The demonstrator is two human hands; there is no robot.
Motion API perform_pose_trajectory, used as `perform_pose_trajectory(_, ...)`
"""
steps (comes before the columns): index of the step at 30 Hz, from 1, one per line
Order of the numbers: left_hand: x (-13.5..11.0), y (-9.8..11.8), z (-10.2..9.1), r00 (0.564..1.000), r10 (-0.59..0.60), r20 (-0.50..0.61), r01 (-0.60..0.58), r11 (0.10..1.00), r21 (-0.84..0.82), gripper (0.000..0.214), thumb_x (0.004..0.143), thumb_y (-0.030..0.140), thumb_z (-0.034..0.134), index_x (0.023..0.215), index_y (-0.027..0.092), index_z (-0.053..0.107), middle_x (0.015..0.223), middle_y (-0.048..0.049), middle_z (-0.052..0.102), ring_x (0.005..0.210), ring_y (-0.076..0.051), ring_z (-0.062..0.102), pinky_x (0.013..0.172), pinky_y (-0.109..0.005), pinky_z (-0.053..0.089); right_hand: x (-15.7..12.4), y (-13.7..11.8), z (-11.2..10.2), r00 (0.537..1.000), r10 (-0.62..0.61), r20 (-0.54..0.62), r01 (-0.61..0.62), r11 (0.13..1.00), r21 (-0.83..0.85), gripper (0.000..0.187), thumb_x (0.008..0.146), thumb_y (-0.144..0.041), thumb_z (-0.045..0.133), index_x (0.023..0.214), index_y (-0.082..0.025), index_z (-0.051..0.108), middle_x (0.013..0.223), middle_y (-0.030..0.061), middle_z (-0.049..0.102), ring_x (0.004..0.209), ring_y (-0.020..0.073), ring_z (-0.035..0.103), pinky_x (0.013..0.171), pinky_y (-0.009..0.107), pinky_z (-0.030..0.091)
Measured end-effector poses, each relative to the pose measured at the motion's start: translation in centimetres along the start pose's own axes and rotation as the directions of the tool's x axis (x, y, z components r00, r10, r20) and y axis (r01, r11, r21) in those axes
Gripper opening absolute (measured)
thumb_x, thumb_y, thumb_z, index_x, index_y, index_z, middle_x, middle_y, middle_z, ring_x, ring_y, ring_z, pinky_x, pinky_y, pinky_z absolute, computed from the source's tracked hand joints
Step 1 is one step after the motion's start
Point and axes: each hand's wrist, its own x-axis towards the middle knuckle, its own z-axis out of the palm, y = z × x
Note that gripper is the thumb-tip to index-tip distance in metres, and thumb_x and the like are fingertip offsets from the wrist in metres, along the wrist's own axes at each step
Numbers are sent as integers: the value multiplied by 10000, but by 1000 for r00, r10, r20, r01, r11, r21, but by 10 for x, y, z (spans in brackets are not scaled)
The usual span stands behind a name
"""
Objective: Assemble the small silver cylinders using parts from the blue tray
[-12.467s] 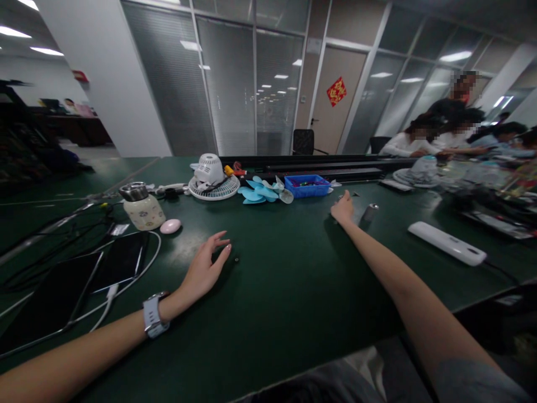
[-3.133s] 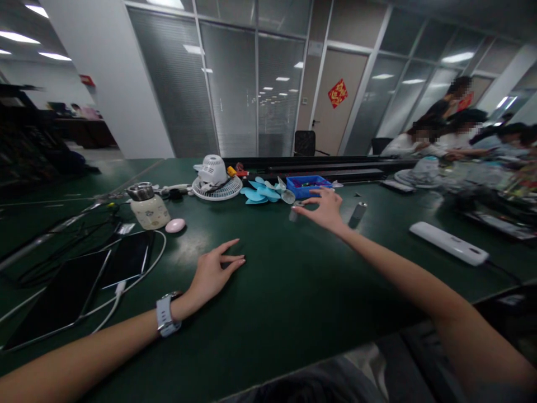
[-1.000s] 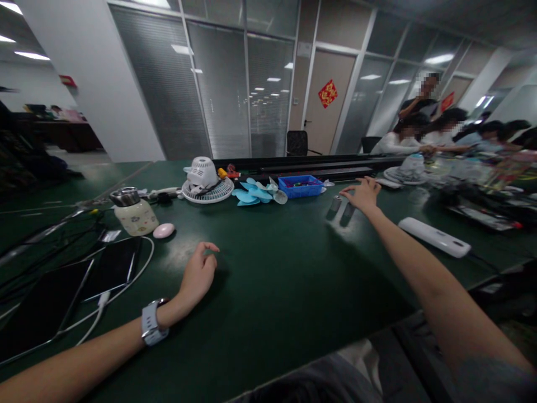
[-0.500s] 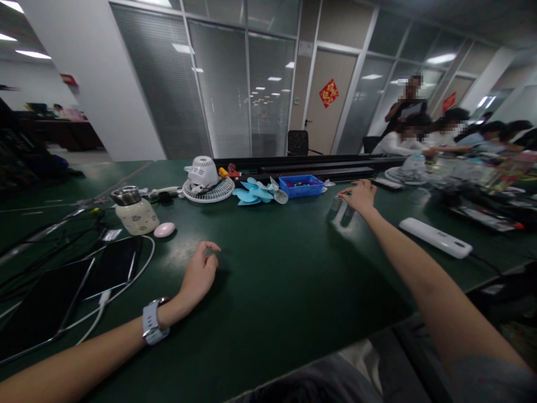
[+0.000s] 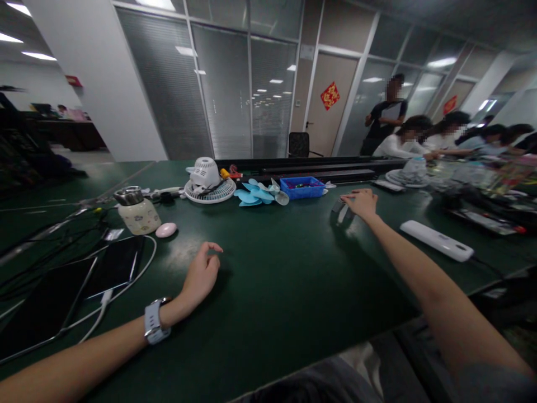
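Note:
My left hand (image 5: 202, 272), a watch on its wrist, rests on the green table (image 5: 251, 291) with nothing in it. Its index finger is bent and stands apart from the thumb. Farther off to the right, my right hand (image 5: 361, 203) reaches down with fingertips pinched at the tops of two small grey upright pieces (image 5: 337, 206). They look blurred, and their kind cannot be made out. Left of them stands a blue plastic basket (image 5: 302, 192), with light-blue fan blades (image 5: 254, 193) beside it.
A white fan housing (image 5: 205, 173) lies on its round grille. At left are a cream thermos (image 5: 139, 215), a pink oval object (image 5: 166, 230), a phone (image 5: 115, 266), a tablet (image 5: 46, 305) and cables. A white power strip (image 5: 436, 240) lies right. People sit beyond it.
My right hand has lowered slightly onto the grey pieces, and one of them seems to tilt. My left hand stays put. A standing person in the background has shifted left.

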Motion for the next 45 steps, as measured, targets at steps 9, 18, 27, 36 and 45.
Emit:
perform_pose_trajectory(9, -2, 7, -1, 1000, -8, 0, 8, 1000, -22, 224, 748, 251, 392, 943, 222, 498, 540, 63, 472, 484, -154, 464, 492, -254, 325, 4, 3, 7, 960, 275, 53, -280, 939, 200, 366, 806, -523, 610, 1024, -268, 757, 1110, 104, 701, 1058, 327, 566, 916, 506, 406)
perform_pose_trajectory(18, -2, 4, -1, 1000, -10, 8, 11, 999, -41, 230, 751, 249, 405, 957, 222, 504, 549, 63, 479, 493, -156, 476, 501, -256, 329, 2, -6, 6, 957, 288, 12, -284, 936, 207, 372, 797, -508, 597, 1018, -253, 754, 1093, 84, 713, 1031, 300, 594, 895, 435, 416)
perform_pose_trajectory(27, -2, 7, -1, 1000, 12, 9, -12, 1000, -15, 222, 755, 240, 391, 949, 220, 499, 544, 62, 474, 487, -153, 466, 491, -250, 325, -4, -11, 1, 997, 68, -37, -68, 998, 2, 366, 874, -422, 518, 1045, -180, 733, 1010, 123, 728, 898, 265, 636, 769, 351, 418)
perform_pose_trajectory(36, -2, 4, -2, 1000, 1, 16, -1, 1000, 6, 217, 780, 237, 395, 966, 224, 505, 552, 64, 483, 487, -150, 475, 490, -244, 319, -10, -13, -9, 998, -50, 43, 55, 991, -125, 367, 903, -302, 434, 1144, -217, 697, 1059, 125, 718, 922, 265, 653, 760, 347, 424)
perform_pose_trajectory(45, -3, 7, -2, 1000, -2, 8, 2, 1000, -5, 219, 755, 252, 394, 944, 226, 502, 552, 60, 481, 492, -156, 466, 493, -253, 332, -16, -7, -9, 988, -37, -151, 37, 999, -5, 460, 814, -315, 513, 1249, -211, 618, 1285, 126, 598, 1180, 317, 507, 993, 476, 289)
